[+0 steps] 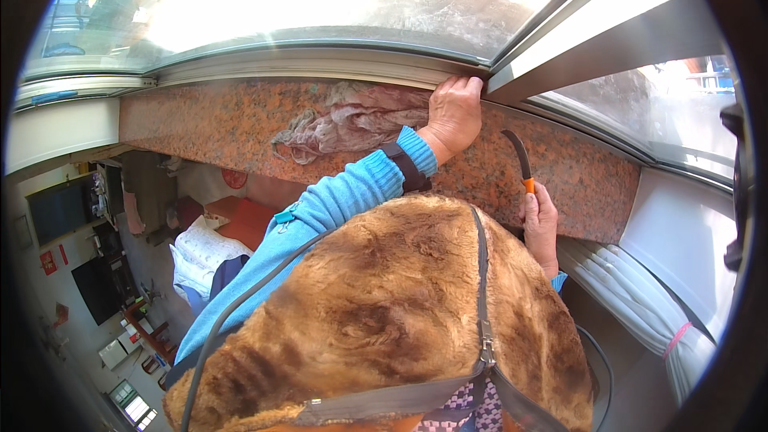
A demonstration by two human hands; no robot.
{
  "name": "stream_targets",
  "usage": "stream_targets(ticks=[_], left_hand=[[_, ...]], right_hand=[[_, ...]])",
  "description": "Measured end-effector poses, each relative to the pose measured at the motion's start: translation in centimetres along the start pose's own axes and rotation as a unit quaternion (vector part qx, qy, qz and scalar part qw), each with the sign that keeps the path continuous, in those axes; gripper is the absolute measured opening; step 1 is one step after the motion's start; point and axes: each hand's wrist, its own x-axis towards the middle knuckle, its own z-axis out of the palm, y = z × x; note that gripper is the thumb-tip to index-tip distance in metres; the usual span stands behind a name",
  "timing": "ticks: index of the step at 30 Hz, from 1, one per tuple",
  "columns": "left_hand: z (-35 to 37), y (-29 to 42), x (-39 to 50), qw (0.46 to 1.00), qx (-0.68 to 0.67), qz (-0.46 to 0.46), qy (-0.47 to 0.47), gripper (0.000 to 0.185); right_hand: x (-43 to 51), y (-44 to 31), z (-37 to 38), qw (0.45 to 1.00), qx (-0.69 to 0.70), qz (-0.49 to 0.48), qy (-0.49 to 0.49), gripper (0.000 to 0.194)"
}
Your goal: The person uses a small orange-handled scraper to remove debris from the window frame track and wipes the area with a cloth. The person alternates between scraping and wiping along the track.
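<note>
My left hand (pixel 454 114), in a blue knit sleeve with a black wrist strap, presses its curled fingertips against the lower window frame (pixel 336 70), beside the upright post. Whether the fingers pinch something there is hidden. A crumpled greyish-pink cloth (pixel 360 120) lies on the speckled red stone windowsill (pixel 210 120), just left of that hand. In my right hand (pixel 540 216), at the sill's near edge, is the orange handle of a small knife with a curved dark blade (pixel 518 153). The blade points away from me over the sill.
Window glass (pixel 300 12) rises beyond the sill, with a metal post (pixel 600 42) at the right. A white curtain (pixel 648 306) tied with a pink band hangs at the lower right. A cable (pixel 207 336) runs along my left arm. Furniture stands in the room at the left.
</note>
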Motion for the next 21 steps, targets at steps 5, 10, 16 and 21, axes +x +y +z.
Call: stream_targets(ticks=[5, 10, 16, 21], left_hand=[[-1.5, -0.4, 0.6, 0.997, 0.001, -0.001, -0.082, 0.016], [-7.1, -3.8, -0.1, 0.998, -0.022, 0.041, -0.033, 0.019], [-18.9, -14.8, -2.2, 0.998, 0.028, -0.009, 0.049, 0.028], [-28.4, -24.7, -4.2, 0.968, 0.074, -0.207, 0.122, 0.027]], right_hand=[[0.2, 0.2, -0.4, 0.998, 0.049, 0.033, 0.003, 0.029], [1.2, -1.2, 0.8, 1.000, -0.016, -0.011, -0.021, 0.027], [2.2, -2.2, 3.5, 0.998, -0.039, -0.017, -0.045, 0.025], [2.7, -2.9, 5.8, 0.996, -0.073, 0.009, -0.047, 0.025]])
